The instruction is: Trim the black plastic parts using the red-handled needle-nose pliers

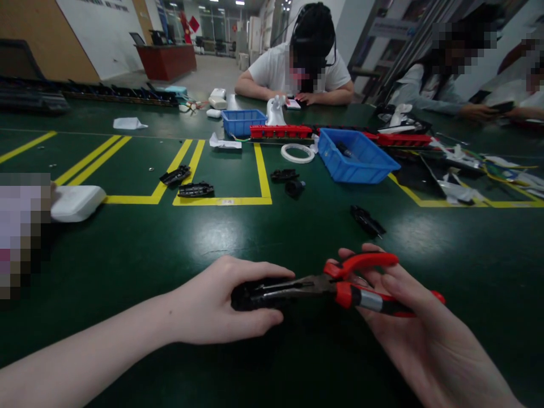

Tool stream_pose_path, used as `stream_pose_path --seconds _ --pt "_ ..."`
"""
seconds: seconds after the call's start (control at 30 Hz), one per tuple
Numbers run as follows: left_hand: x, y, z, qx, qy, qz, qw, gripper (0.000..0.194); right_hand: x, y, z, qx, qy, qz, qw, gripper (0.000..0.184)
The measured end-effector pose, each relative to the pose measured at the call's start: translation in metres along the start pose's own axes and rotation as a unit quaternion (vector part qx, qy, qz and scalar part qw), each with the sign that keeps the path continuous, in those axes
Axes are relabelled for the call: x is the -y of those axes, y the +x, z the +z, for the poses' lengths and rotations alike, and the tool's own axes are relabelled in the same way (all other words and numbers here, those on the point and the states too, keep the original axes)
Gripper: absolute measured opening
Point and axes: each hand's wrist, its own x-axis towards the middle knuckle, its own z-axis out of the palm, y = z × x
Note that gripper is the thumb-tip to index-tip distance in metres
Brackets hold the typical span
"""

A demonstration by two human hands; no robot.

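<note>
My left hand (229, 303) is wrapped round a black plastic part (246, 297) low over the green table. In my right hand (408, 300) are needle-nose pliers (369, 300) with red and black handles. Their long jaws point left and lie over the black part, between my left thumb and forefinger. Whether the jaw tips grip anything I cannot tell. Beyond the pliers lies another black plastic piece (368, 221) with a thin metal tip. Several similar black shells (196, 190) rest farther off, near a short black cylindrical piece (294, 188).
Blue bins (357, 161) stand mid-table beside a white tape roll (297, 153). Red strips (280, 132) run behind them. Yellow tape lines (221, 201) mark the green table (170, 238). A white case (79, 203) sits at left. Across the table a person in white (272, 71) leans forward; others sit at right.
</note>
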Motion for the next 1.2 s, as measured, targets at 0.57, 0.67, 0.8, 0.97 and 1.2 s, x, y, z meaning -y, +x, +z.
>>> stream_pose_path --seconds 0.57,0.67,0.8,0.97,1.2 --pt "-0.002 -0.002 -0.001 -0.009 0.036 0.034 0.999 0.043 -0.001 0.002 0.002 0.002 -0.012 0.003 1.0 0.04" --pt "0.0 -0.002 0.0 -0.009 0.042 0.041 0.998 0.046 -0.002 0.002 0.002 0.009 -0.005 0.006 1.0 0.04" --pt "0.002 -0.001 0.0 -0.005 0.059 0.048 0.997 0.047 -0.001 0.007 -0.001 0.015 0.004 0.029 0.999 0.045" --pt "0.002 0.0 0.001 0.001 0.058 0.043 0.997 0.036 0.0 0.019 -0.009 0.017 0.006 0.054 0.998 0.042" --pt "-0.003 -0.001 0.0 0.002 0.066 0.036 0.997 0.037 -0.002 0.007 0.005 -0.004 0.014 0.017 1.0 0.037"
